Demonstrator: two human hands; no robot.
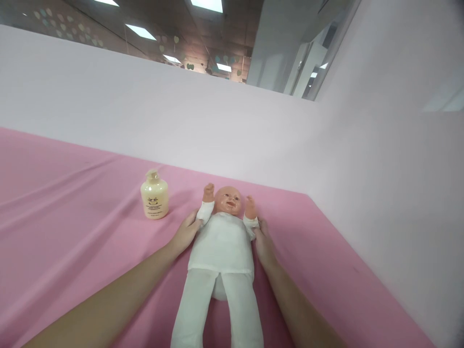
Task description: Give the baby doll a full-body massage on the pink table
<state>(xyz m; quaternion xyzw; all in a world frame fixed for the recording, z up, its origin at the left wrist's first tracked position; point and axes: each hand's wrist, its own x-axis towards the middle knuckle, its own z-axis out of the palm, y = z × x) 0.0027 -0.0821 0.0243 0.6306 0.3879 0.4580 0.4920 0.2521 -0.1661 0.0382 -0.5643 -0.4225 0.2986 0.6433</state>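
Observation:
A baby doll (223, 244) in a white top and white trousers lies on its back on a pink cloth (90, 203), head away from me and both arms raised. My left hand (186, 233) is closed on the doll's sleeve at the left of the picture. On the other side, my right hand (264, 244) grips the other sleeve near the elbow. Parts of the fingers of both hands are hidden behind the sleeves.
A cream pump bottle (155, 197) with dark print stands on the cloth, left of the doll. A white wall (163, 116) runs behind the cloth, and another white wall (398, 159) rises at the right. Windows above show ceiling lights.

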